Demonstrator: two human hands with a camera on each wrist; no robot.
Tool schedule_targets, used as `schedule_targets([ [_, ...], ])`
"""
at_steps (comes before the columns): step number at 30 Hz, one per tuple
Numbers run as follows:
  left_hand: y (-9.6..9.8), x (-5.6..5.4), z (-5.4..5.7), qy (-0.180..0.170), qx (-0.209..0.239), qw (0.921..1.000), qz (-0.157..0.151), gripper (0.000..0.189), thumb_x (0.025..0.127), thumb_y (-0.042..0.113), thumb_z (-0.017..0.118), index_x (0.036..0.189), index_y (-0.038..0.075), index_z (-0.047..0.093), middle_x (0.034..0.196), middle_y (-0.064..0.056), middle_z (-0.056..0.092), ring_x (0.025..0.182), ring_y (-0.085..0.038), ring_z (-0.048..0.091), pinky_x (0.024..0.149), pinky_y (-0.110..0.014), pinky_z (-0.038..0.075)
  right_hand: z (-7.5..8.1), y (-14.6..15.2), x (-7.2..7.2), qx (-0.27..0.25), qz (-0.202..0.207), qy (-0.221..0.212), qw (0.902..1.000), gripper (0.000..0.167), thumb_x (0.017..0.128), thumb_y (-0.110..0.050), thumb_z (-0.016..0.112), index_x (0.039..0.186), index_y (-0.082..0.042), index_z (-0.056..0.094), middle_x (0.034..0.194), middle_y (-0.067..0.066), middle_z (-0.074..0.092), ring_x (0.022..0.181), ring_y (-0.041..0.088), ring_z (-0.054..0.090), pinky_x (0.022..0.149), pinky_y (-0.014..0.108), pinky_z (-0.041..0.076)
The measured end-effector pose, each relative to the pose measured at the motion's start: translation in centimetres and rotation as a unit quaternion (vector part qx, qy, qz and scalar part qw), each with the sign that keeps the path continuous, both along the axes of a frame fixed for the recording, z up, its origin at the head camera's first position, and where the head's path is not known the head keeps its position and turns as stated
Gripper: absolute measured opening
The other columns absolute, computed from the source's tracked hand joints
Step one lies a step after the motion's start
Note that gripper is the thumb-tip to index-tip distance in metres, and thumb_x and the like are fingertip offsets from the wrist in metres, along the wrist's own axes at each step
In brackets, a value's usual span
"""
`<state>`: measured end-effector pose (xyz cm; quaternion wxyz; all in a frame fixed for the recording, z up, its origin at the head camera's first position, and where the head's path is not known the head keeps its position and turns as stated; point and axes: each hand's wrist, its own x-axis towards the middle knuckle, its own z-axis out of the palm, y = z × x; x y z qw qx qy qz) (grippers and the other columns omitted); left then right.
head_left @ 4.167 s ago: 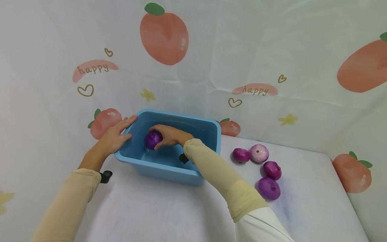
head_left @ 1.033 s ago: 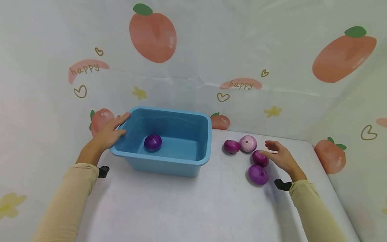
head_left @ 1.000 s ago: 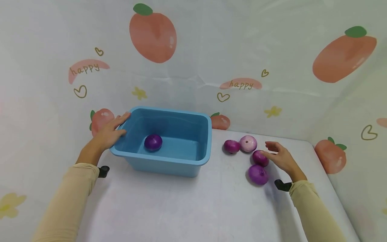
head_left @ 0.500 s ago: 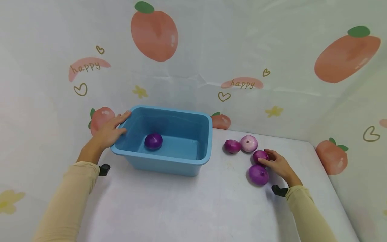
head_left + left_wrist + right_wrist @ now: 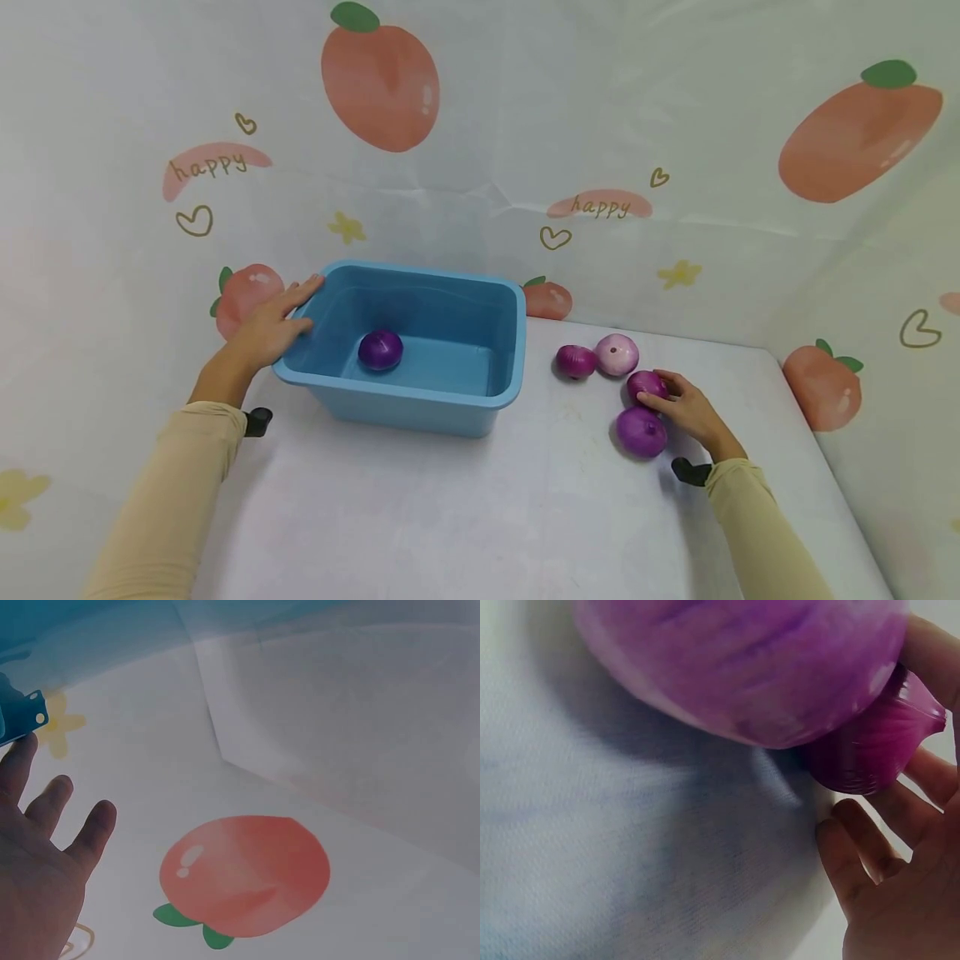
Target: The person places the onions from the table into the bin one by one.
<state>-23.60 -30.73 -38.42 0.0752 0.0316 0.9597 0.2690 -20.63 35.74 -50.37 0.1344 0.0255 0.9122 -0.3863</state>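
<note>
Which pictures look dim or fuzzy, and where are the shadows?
Right wrist view: the nearest onion looks soft, with a dark shadow beside it on the cloth; left wrist view: greyish and dim, the left hand dark; head view: brighter, blue tub clearer, faint shadow by the right sleeve.

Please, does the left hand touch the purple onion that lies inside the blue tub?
Apart. In the head view, the inner wall of the blue tub shows between the left hand and the purple onion.
</note>
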Motion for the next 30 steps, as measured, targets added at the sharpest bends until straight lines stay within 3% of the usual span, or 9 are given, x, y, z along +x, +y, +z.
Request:
schedule_targets([
  [6,0.0,0.0,0.0,0.000,0.007,1.0000,-0.002,0.070,0.103,0.027,0.042,0.162,0.043,0.008,0.172,-0.014,0.012,0.158,-0.048,0.008,0.110,-0.082,0.023,0.5,0.0,0.0,-0.003,-0.007,0.016,0.9998,0.087,0.094,-0.049,0.066,0.156,0.001,0.032,0.151,0.035,0.044,0.140,0.050,0.043,0.114,0.065,0.036],
  [13,0.0,-0.2,-0.2,-0.003,0.011,0.9999,-0.001,0.071,0.103,0.027,0.042,0.162,0.044,0.007,0.172,-0.011,0.012,0.159,-0.046,0.005,0.110,-0.082,0.023,2.3,-0.1,0.2,-0.011,-0.017,0.043,0.9989,0.085,0.095,-0.049,0.065,0.157,0.000,0.031,0.153,0.032,0.043,0.138,0.049,0.044,0.110,0.065,0.039],
  [17,-0.1,-0.2,-0.2,-0.003,0.017,0.9998,-0.002,0.071,0.102,0.026,0.042,0.162,0.044,0.008,0.172,-0.009,0.012,0.160,-0.044,0.004,0.112,-0.081,0.021,3.7,-0.2,0.1,-0.027,-0.022,0.058,0.9977,0.084,0.096,-0.048,0.065,0.158,-0.004,0.030,0.157,0.027,0.040,0.133,0.045,0.049,0.102,0.055,0.046],
  [21,-0.1,-0.2,-0.2,-0.004,0.019,0.9998,-0.002,0.071,0.102,0.025,0.042,0.162,0.044,0.008,0.173,-0.008,0.012,0.160,-0.043,0.003,0.113,-0.081,0.020,5.4,-0.7,0.0,-0.026,-0.017,0.078,0.9965,0.081,0.095,-0.048,0.066,0.158,-0.010,0.032,0.155,0.020,0.042,0.118,0.021,0.060,0.091,0.033,0.048],
  [25,-0.1,-0.2,-0.1,-0.003,0.018,0.9998,-0.003,0.071,0.102,0.025,0.042,0.162,0.043,0.008,0.173,-0.008,0.012,0.160,-0.043,0.003,0.113,-0.081,0.020,7.0,-1.6,-0.3,-0.036,0.001,0.102,0.9941,0.078,0.095,-0.043,0.069,0.158,-0.012,0.034,0.150,0.016,0.045,0.101,-0.006,0.059,0.082,0.019,0.051],
  [30,-0.1,-0.1,-0.1,0.001,0.016,0.9999,-0.003,0.071,0.102,0.025,0.042,0.162,0.042,0.008,0.172,-0.011,0.012,0.159,-0.044,0.005,0.113,-0.081,0.021,8.7,-3.1,-0.8,-0.077,0.018,0.123,0.9893,0.075,0.095,-0.035,0.071,0.156,-0.012,0.037,0.141,0.009,0.050,0.100,-0.010,0.059,0.081,0.011,0.053],
])
